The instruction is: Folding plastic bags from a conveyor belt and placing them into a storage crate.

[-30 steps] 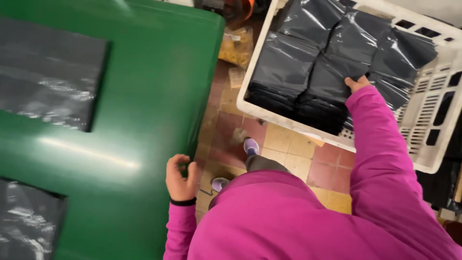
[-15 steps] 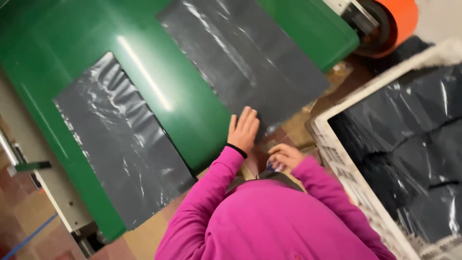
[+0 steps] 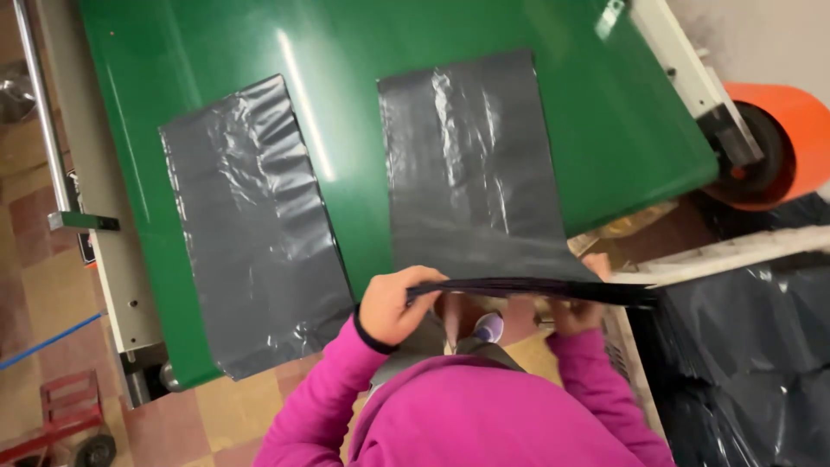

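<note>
Left hand (image 3: 393, 304) and right hand (image 3: 577, 313), grips closed on flat stack of glossy dark plastic bags (image 3: 536, 290), smooth green belt (image 3: 605, 121)

Factory packing floor: a wide green conveyor belt (image 3: 363, 112) carrying grey plastic bags (image 3: 251, 225) is seen ahead of the left hand (image 3: 391, 304), an orange roller (image 3: 778, 143) off to the right.

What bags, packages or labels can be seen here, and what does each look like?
Flat grey plastic bag: left on the green belt, rectangular, wrinkled.
Second grey bag: middle of the belt, smoother.
Dark bag stack: held edge-on by left hand and right hand.
Small label: machine frame, too blurred.
</note>
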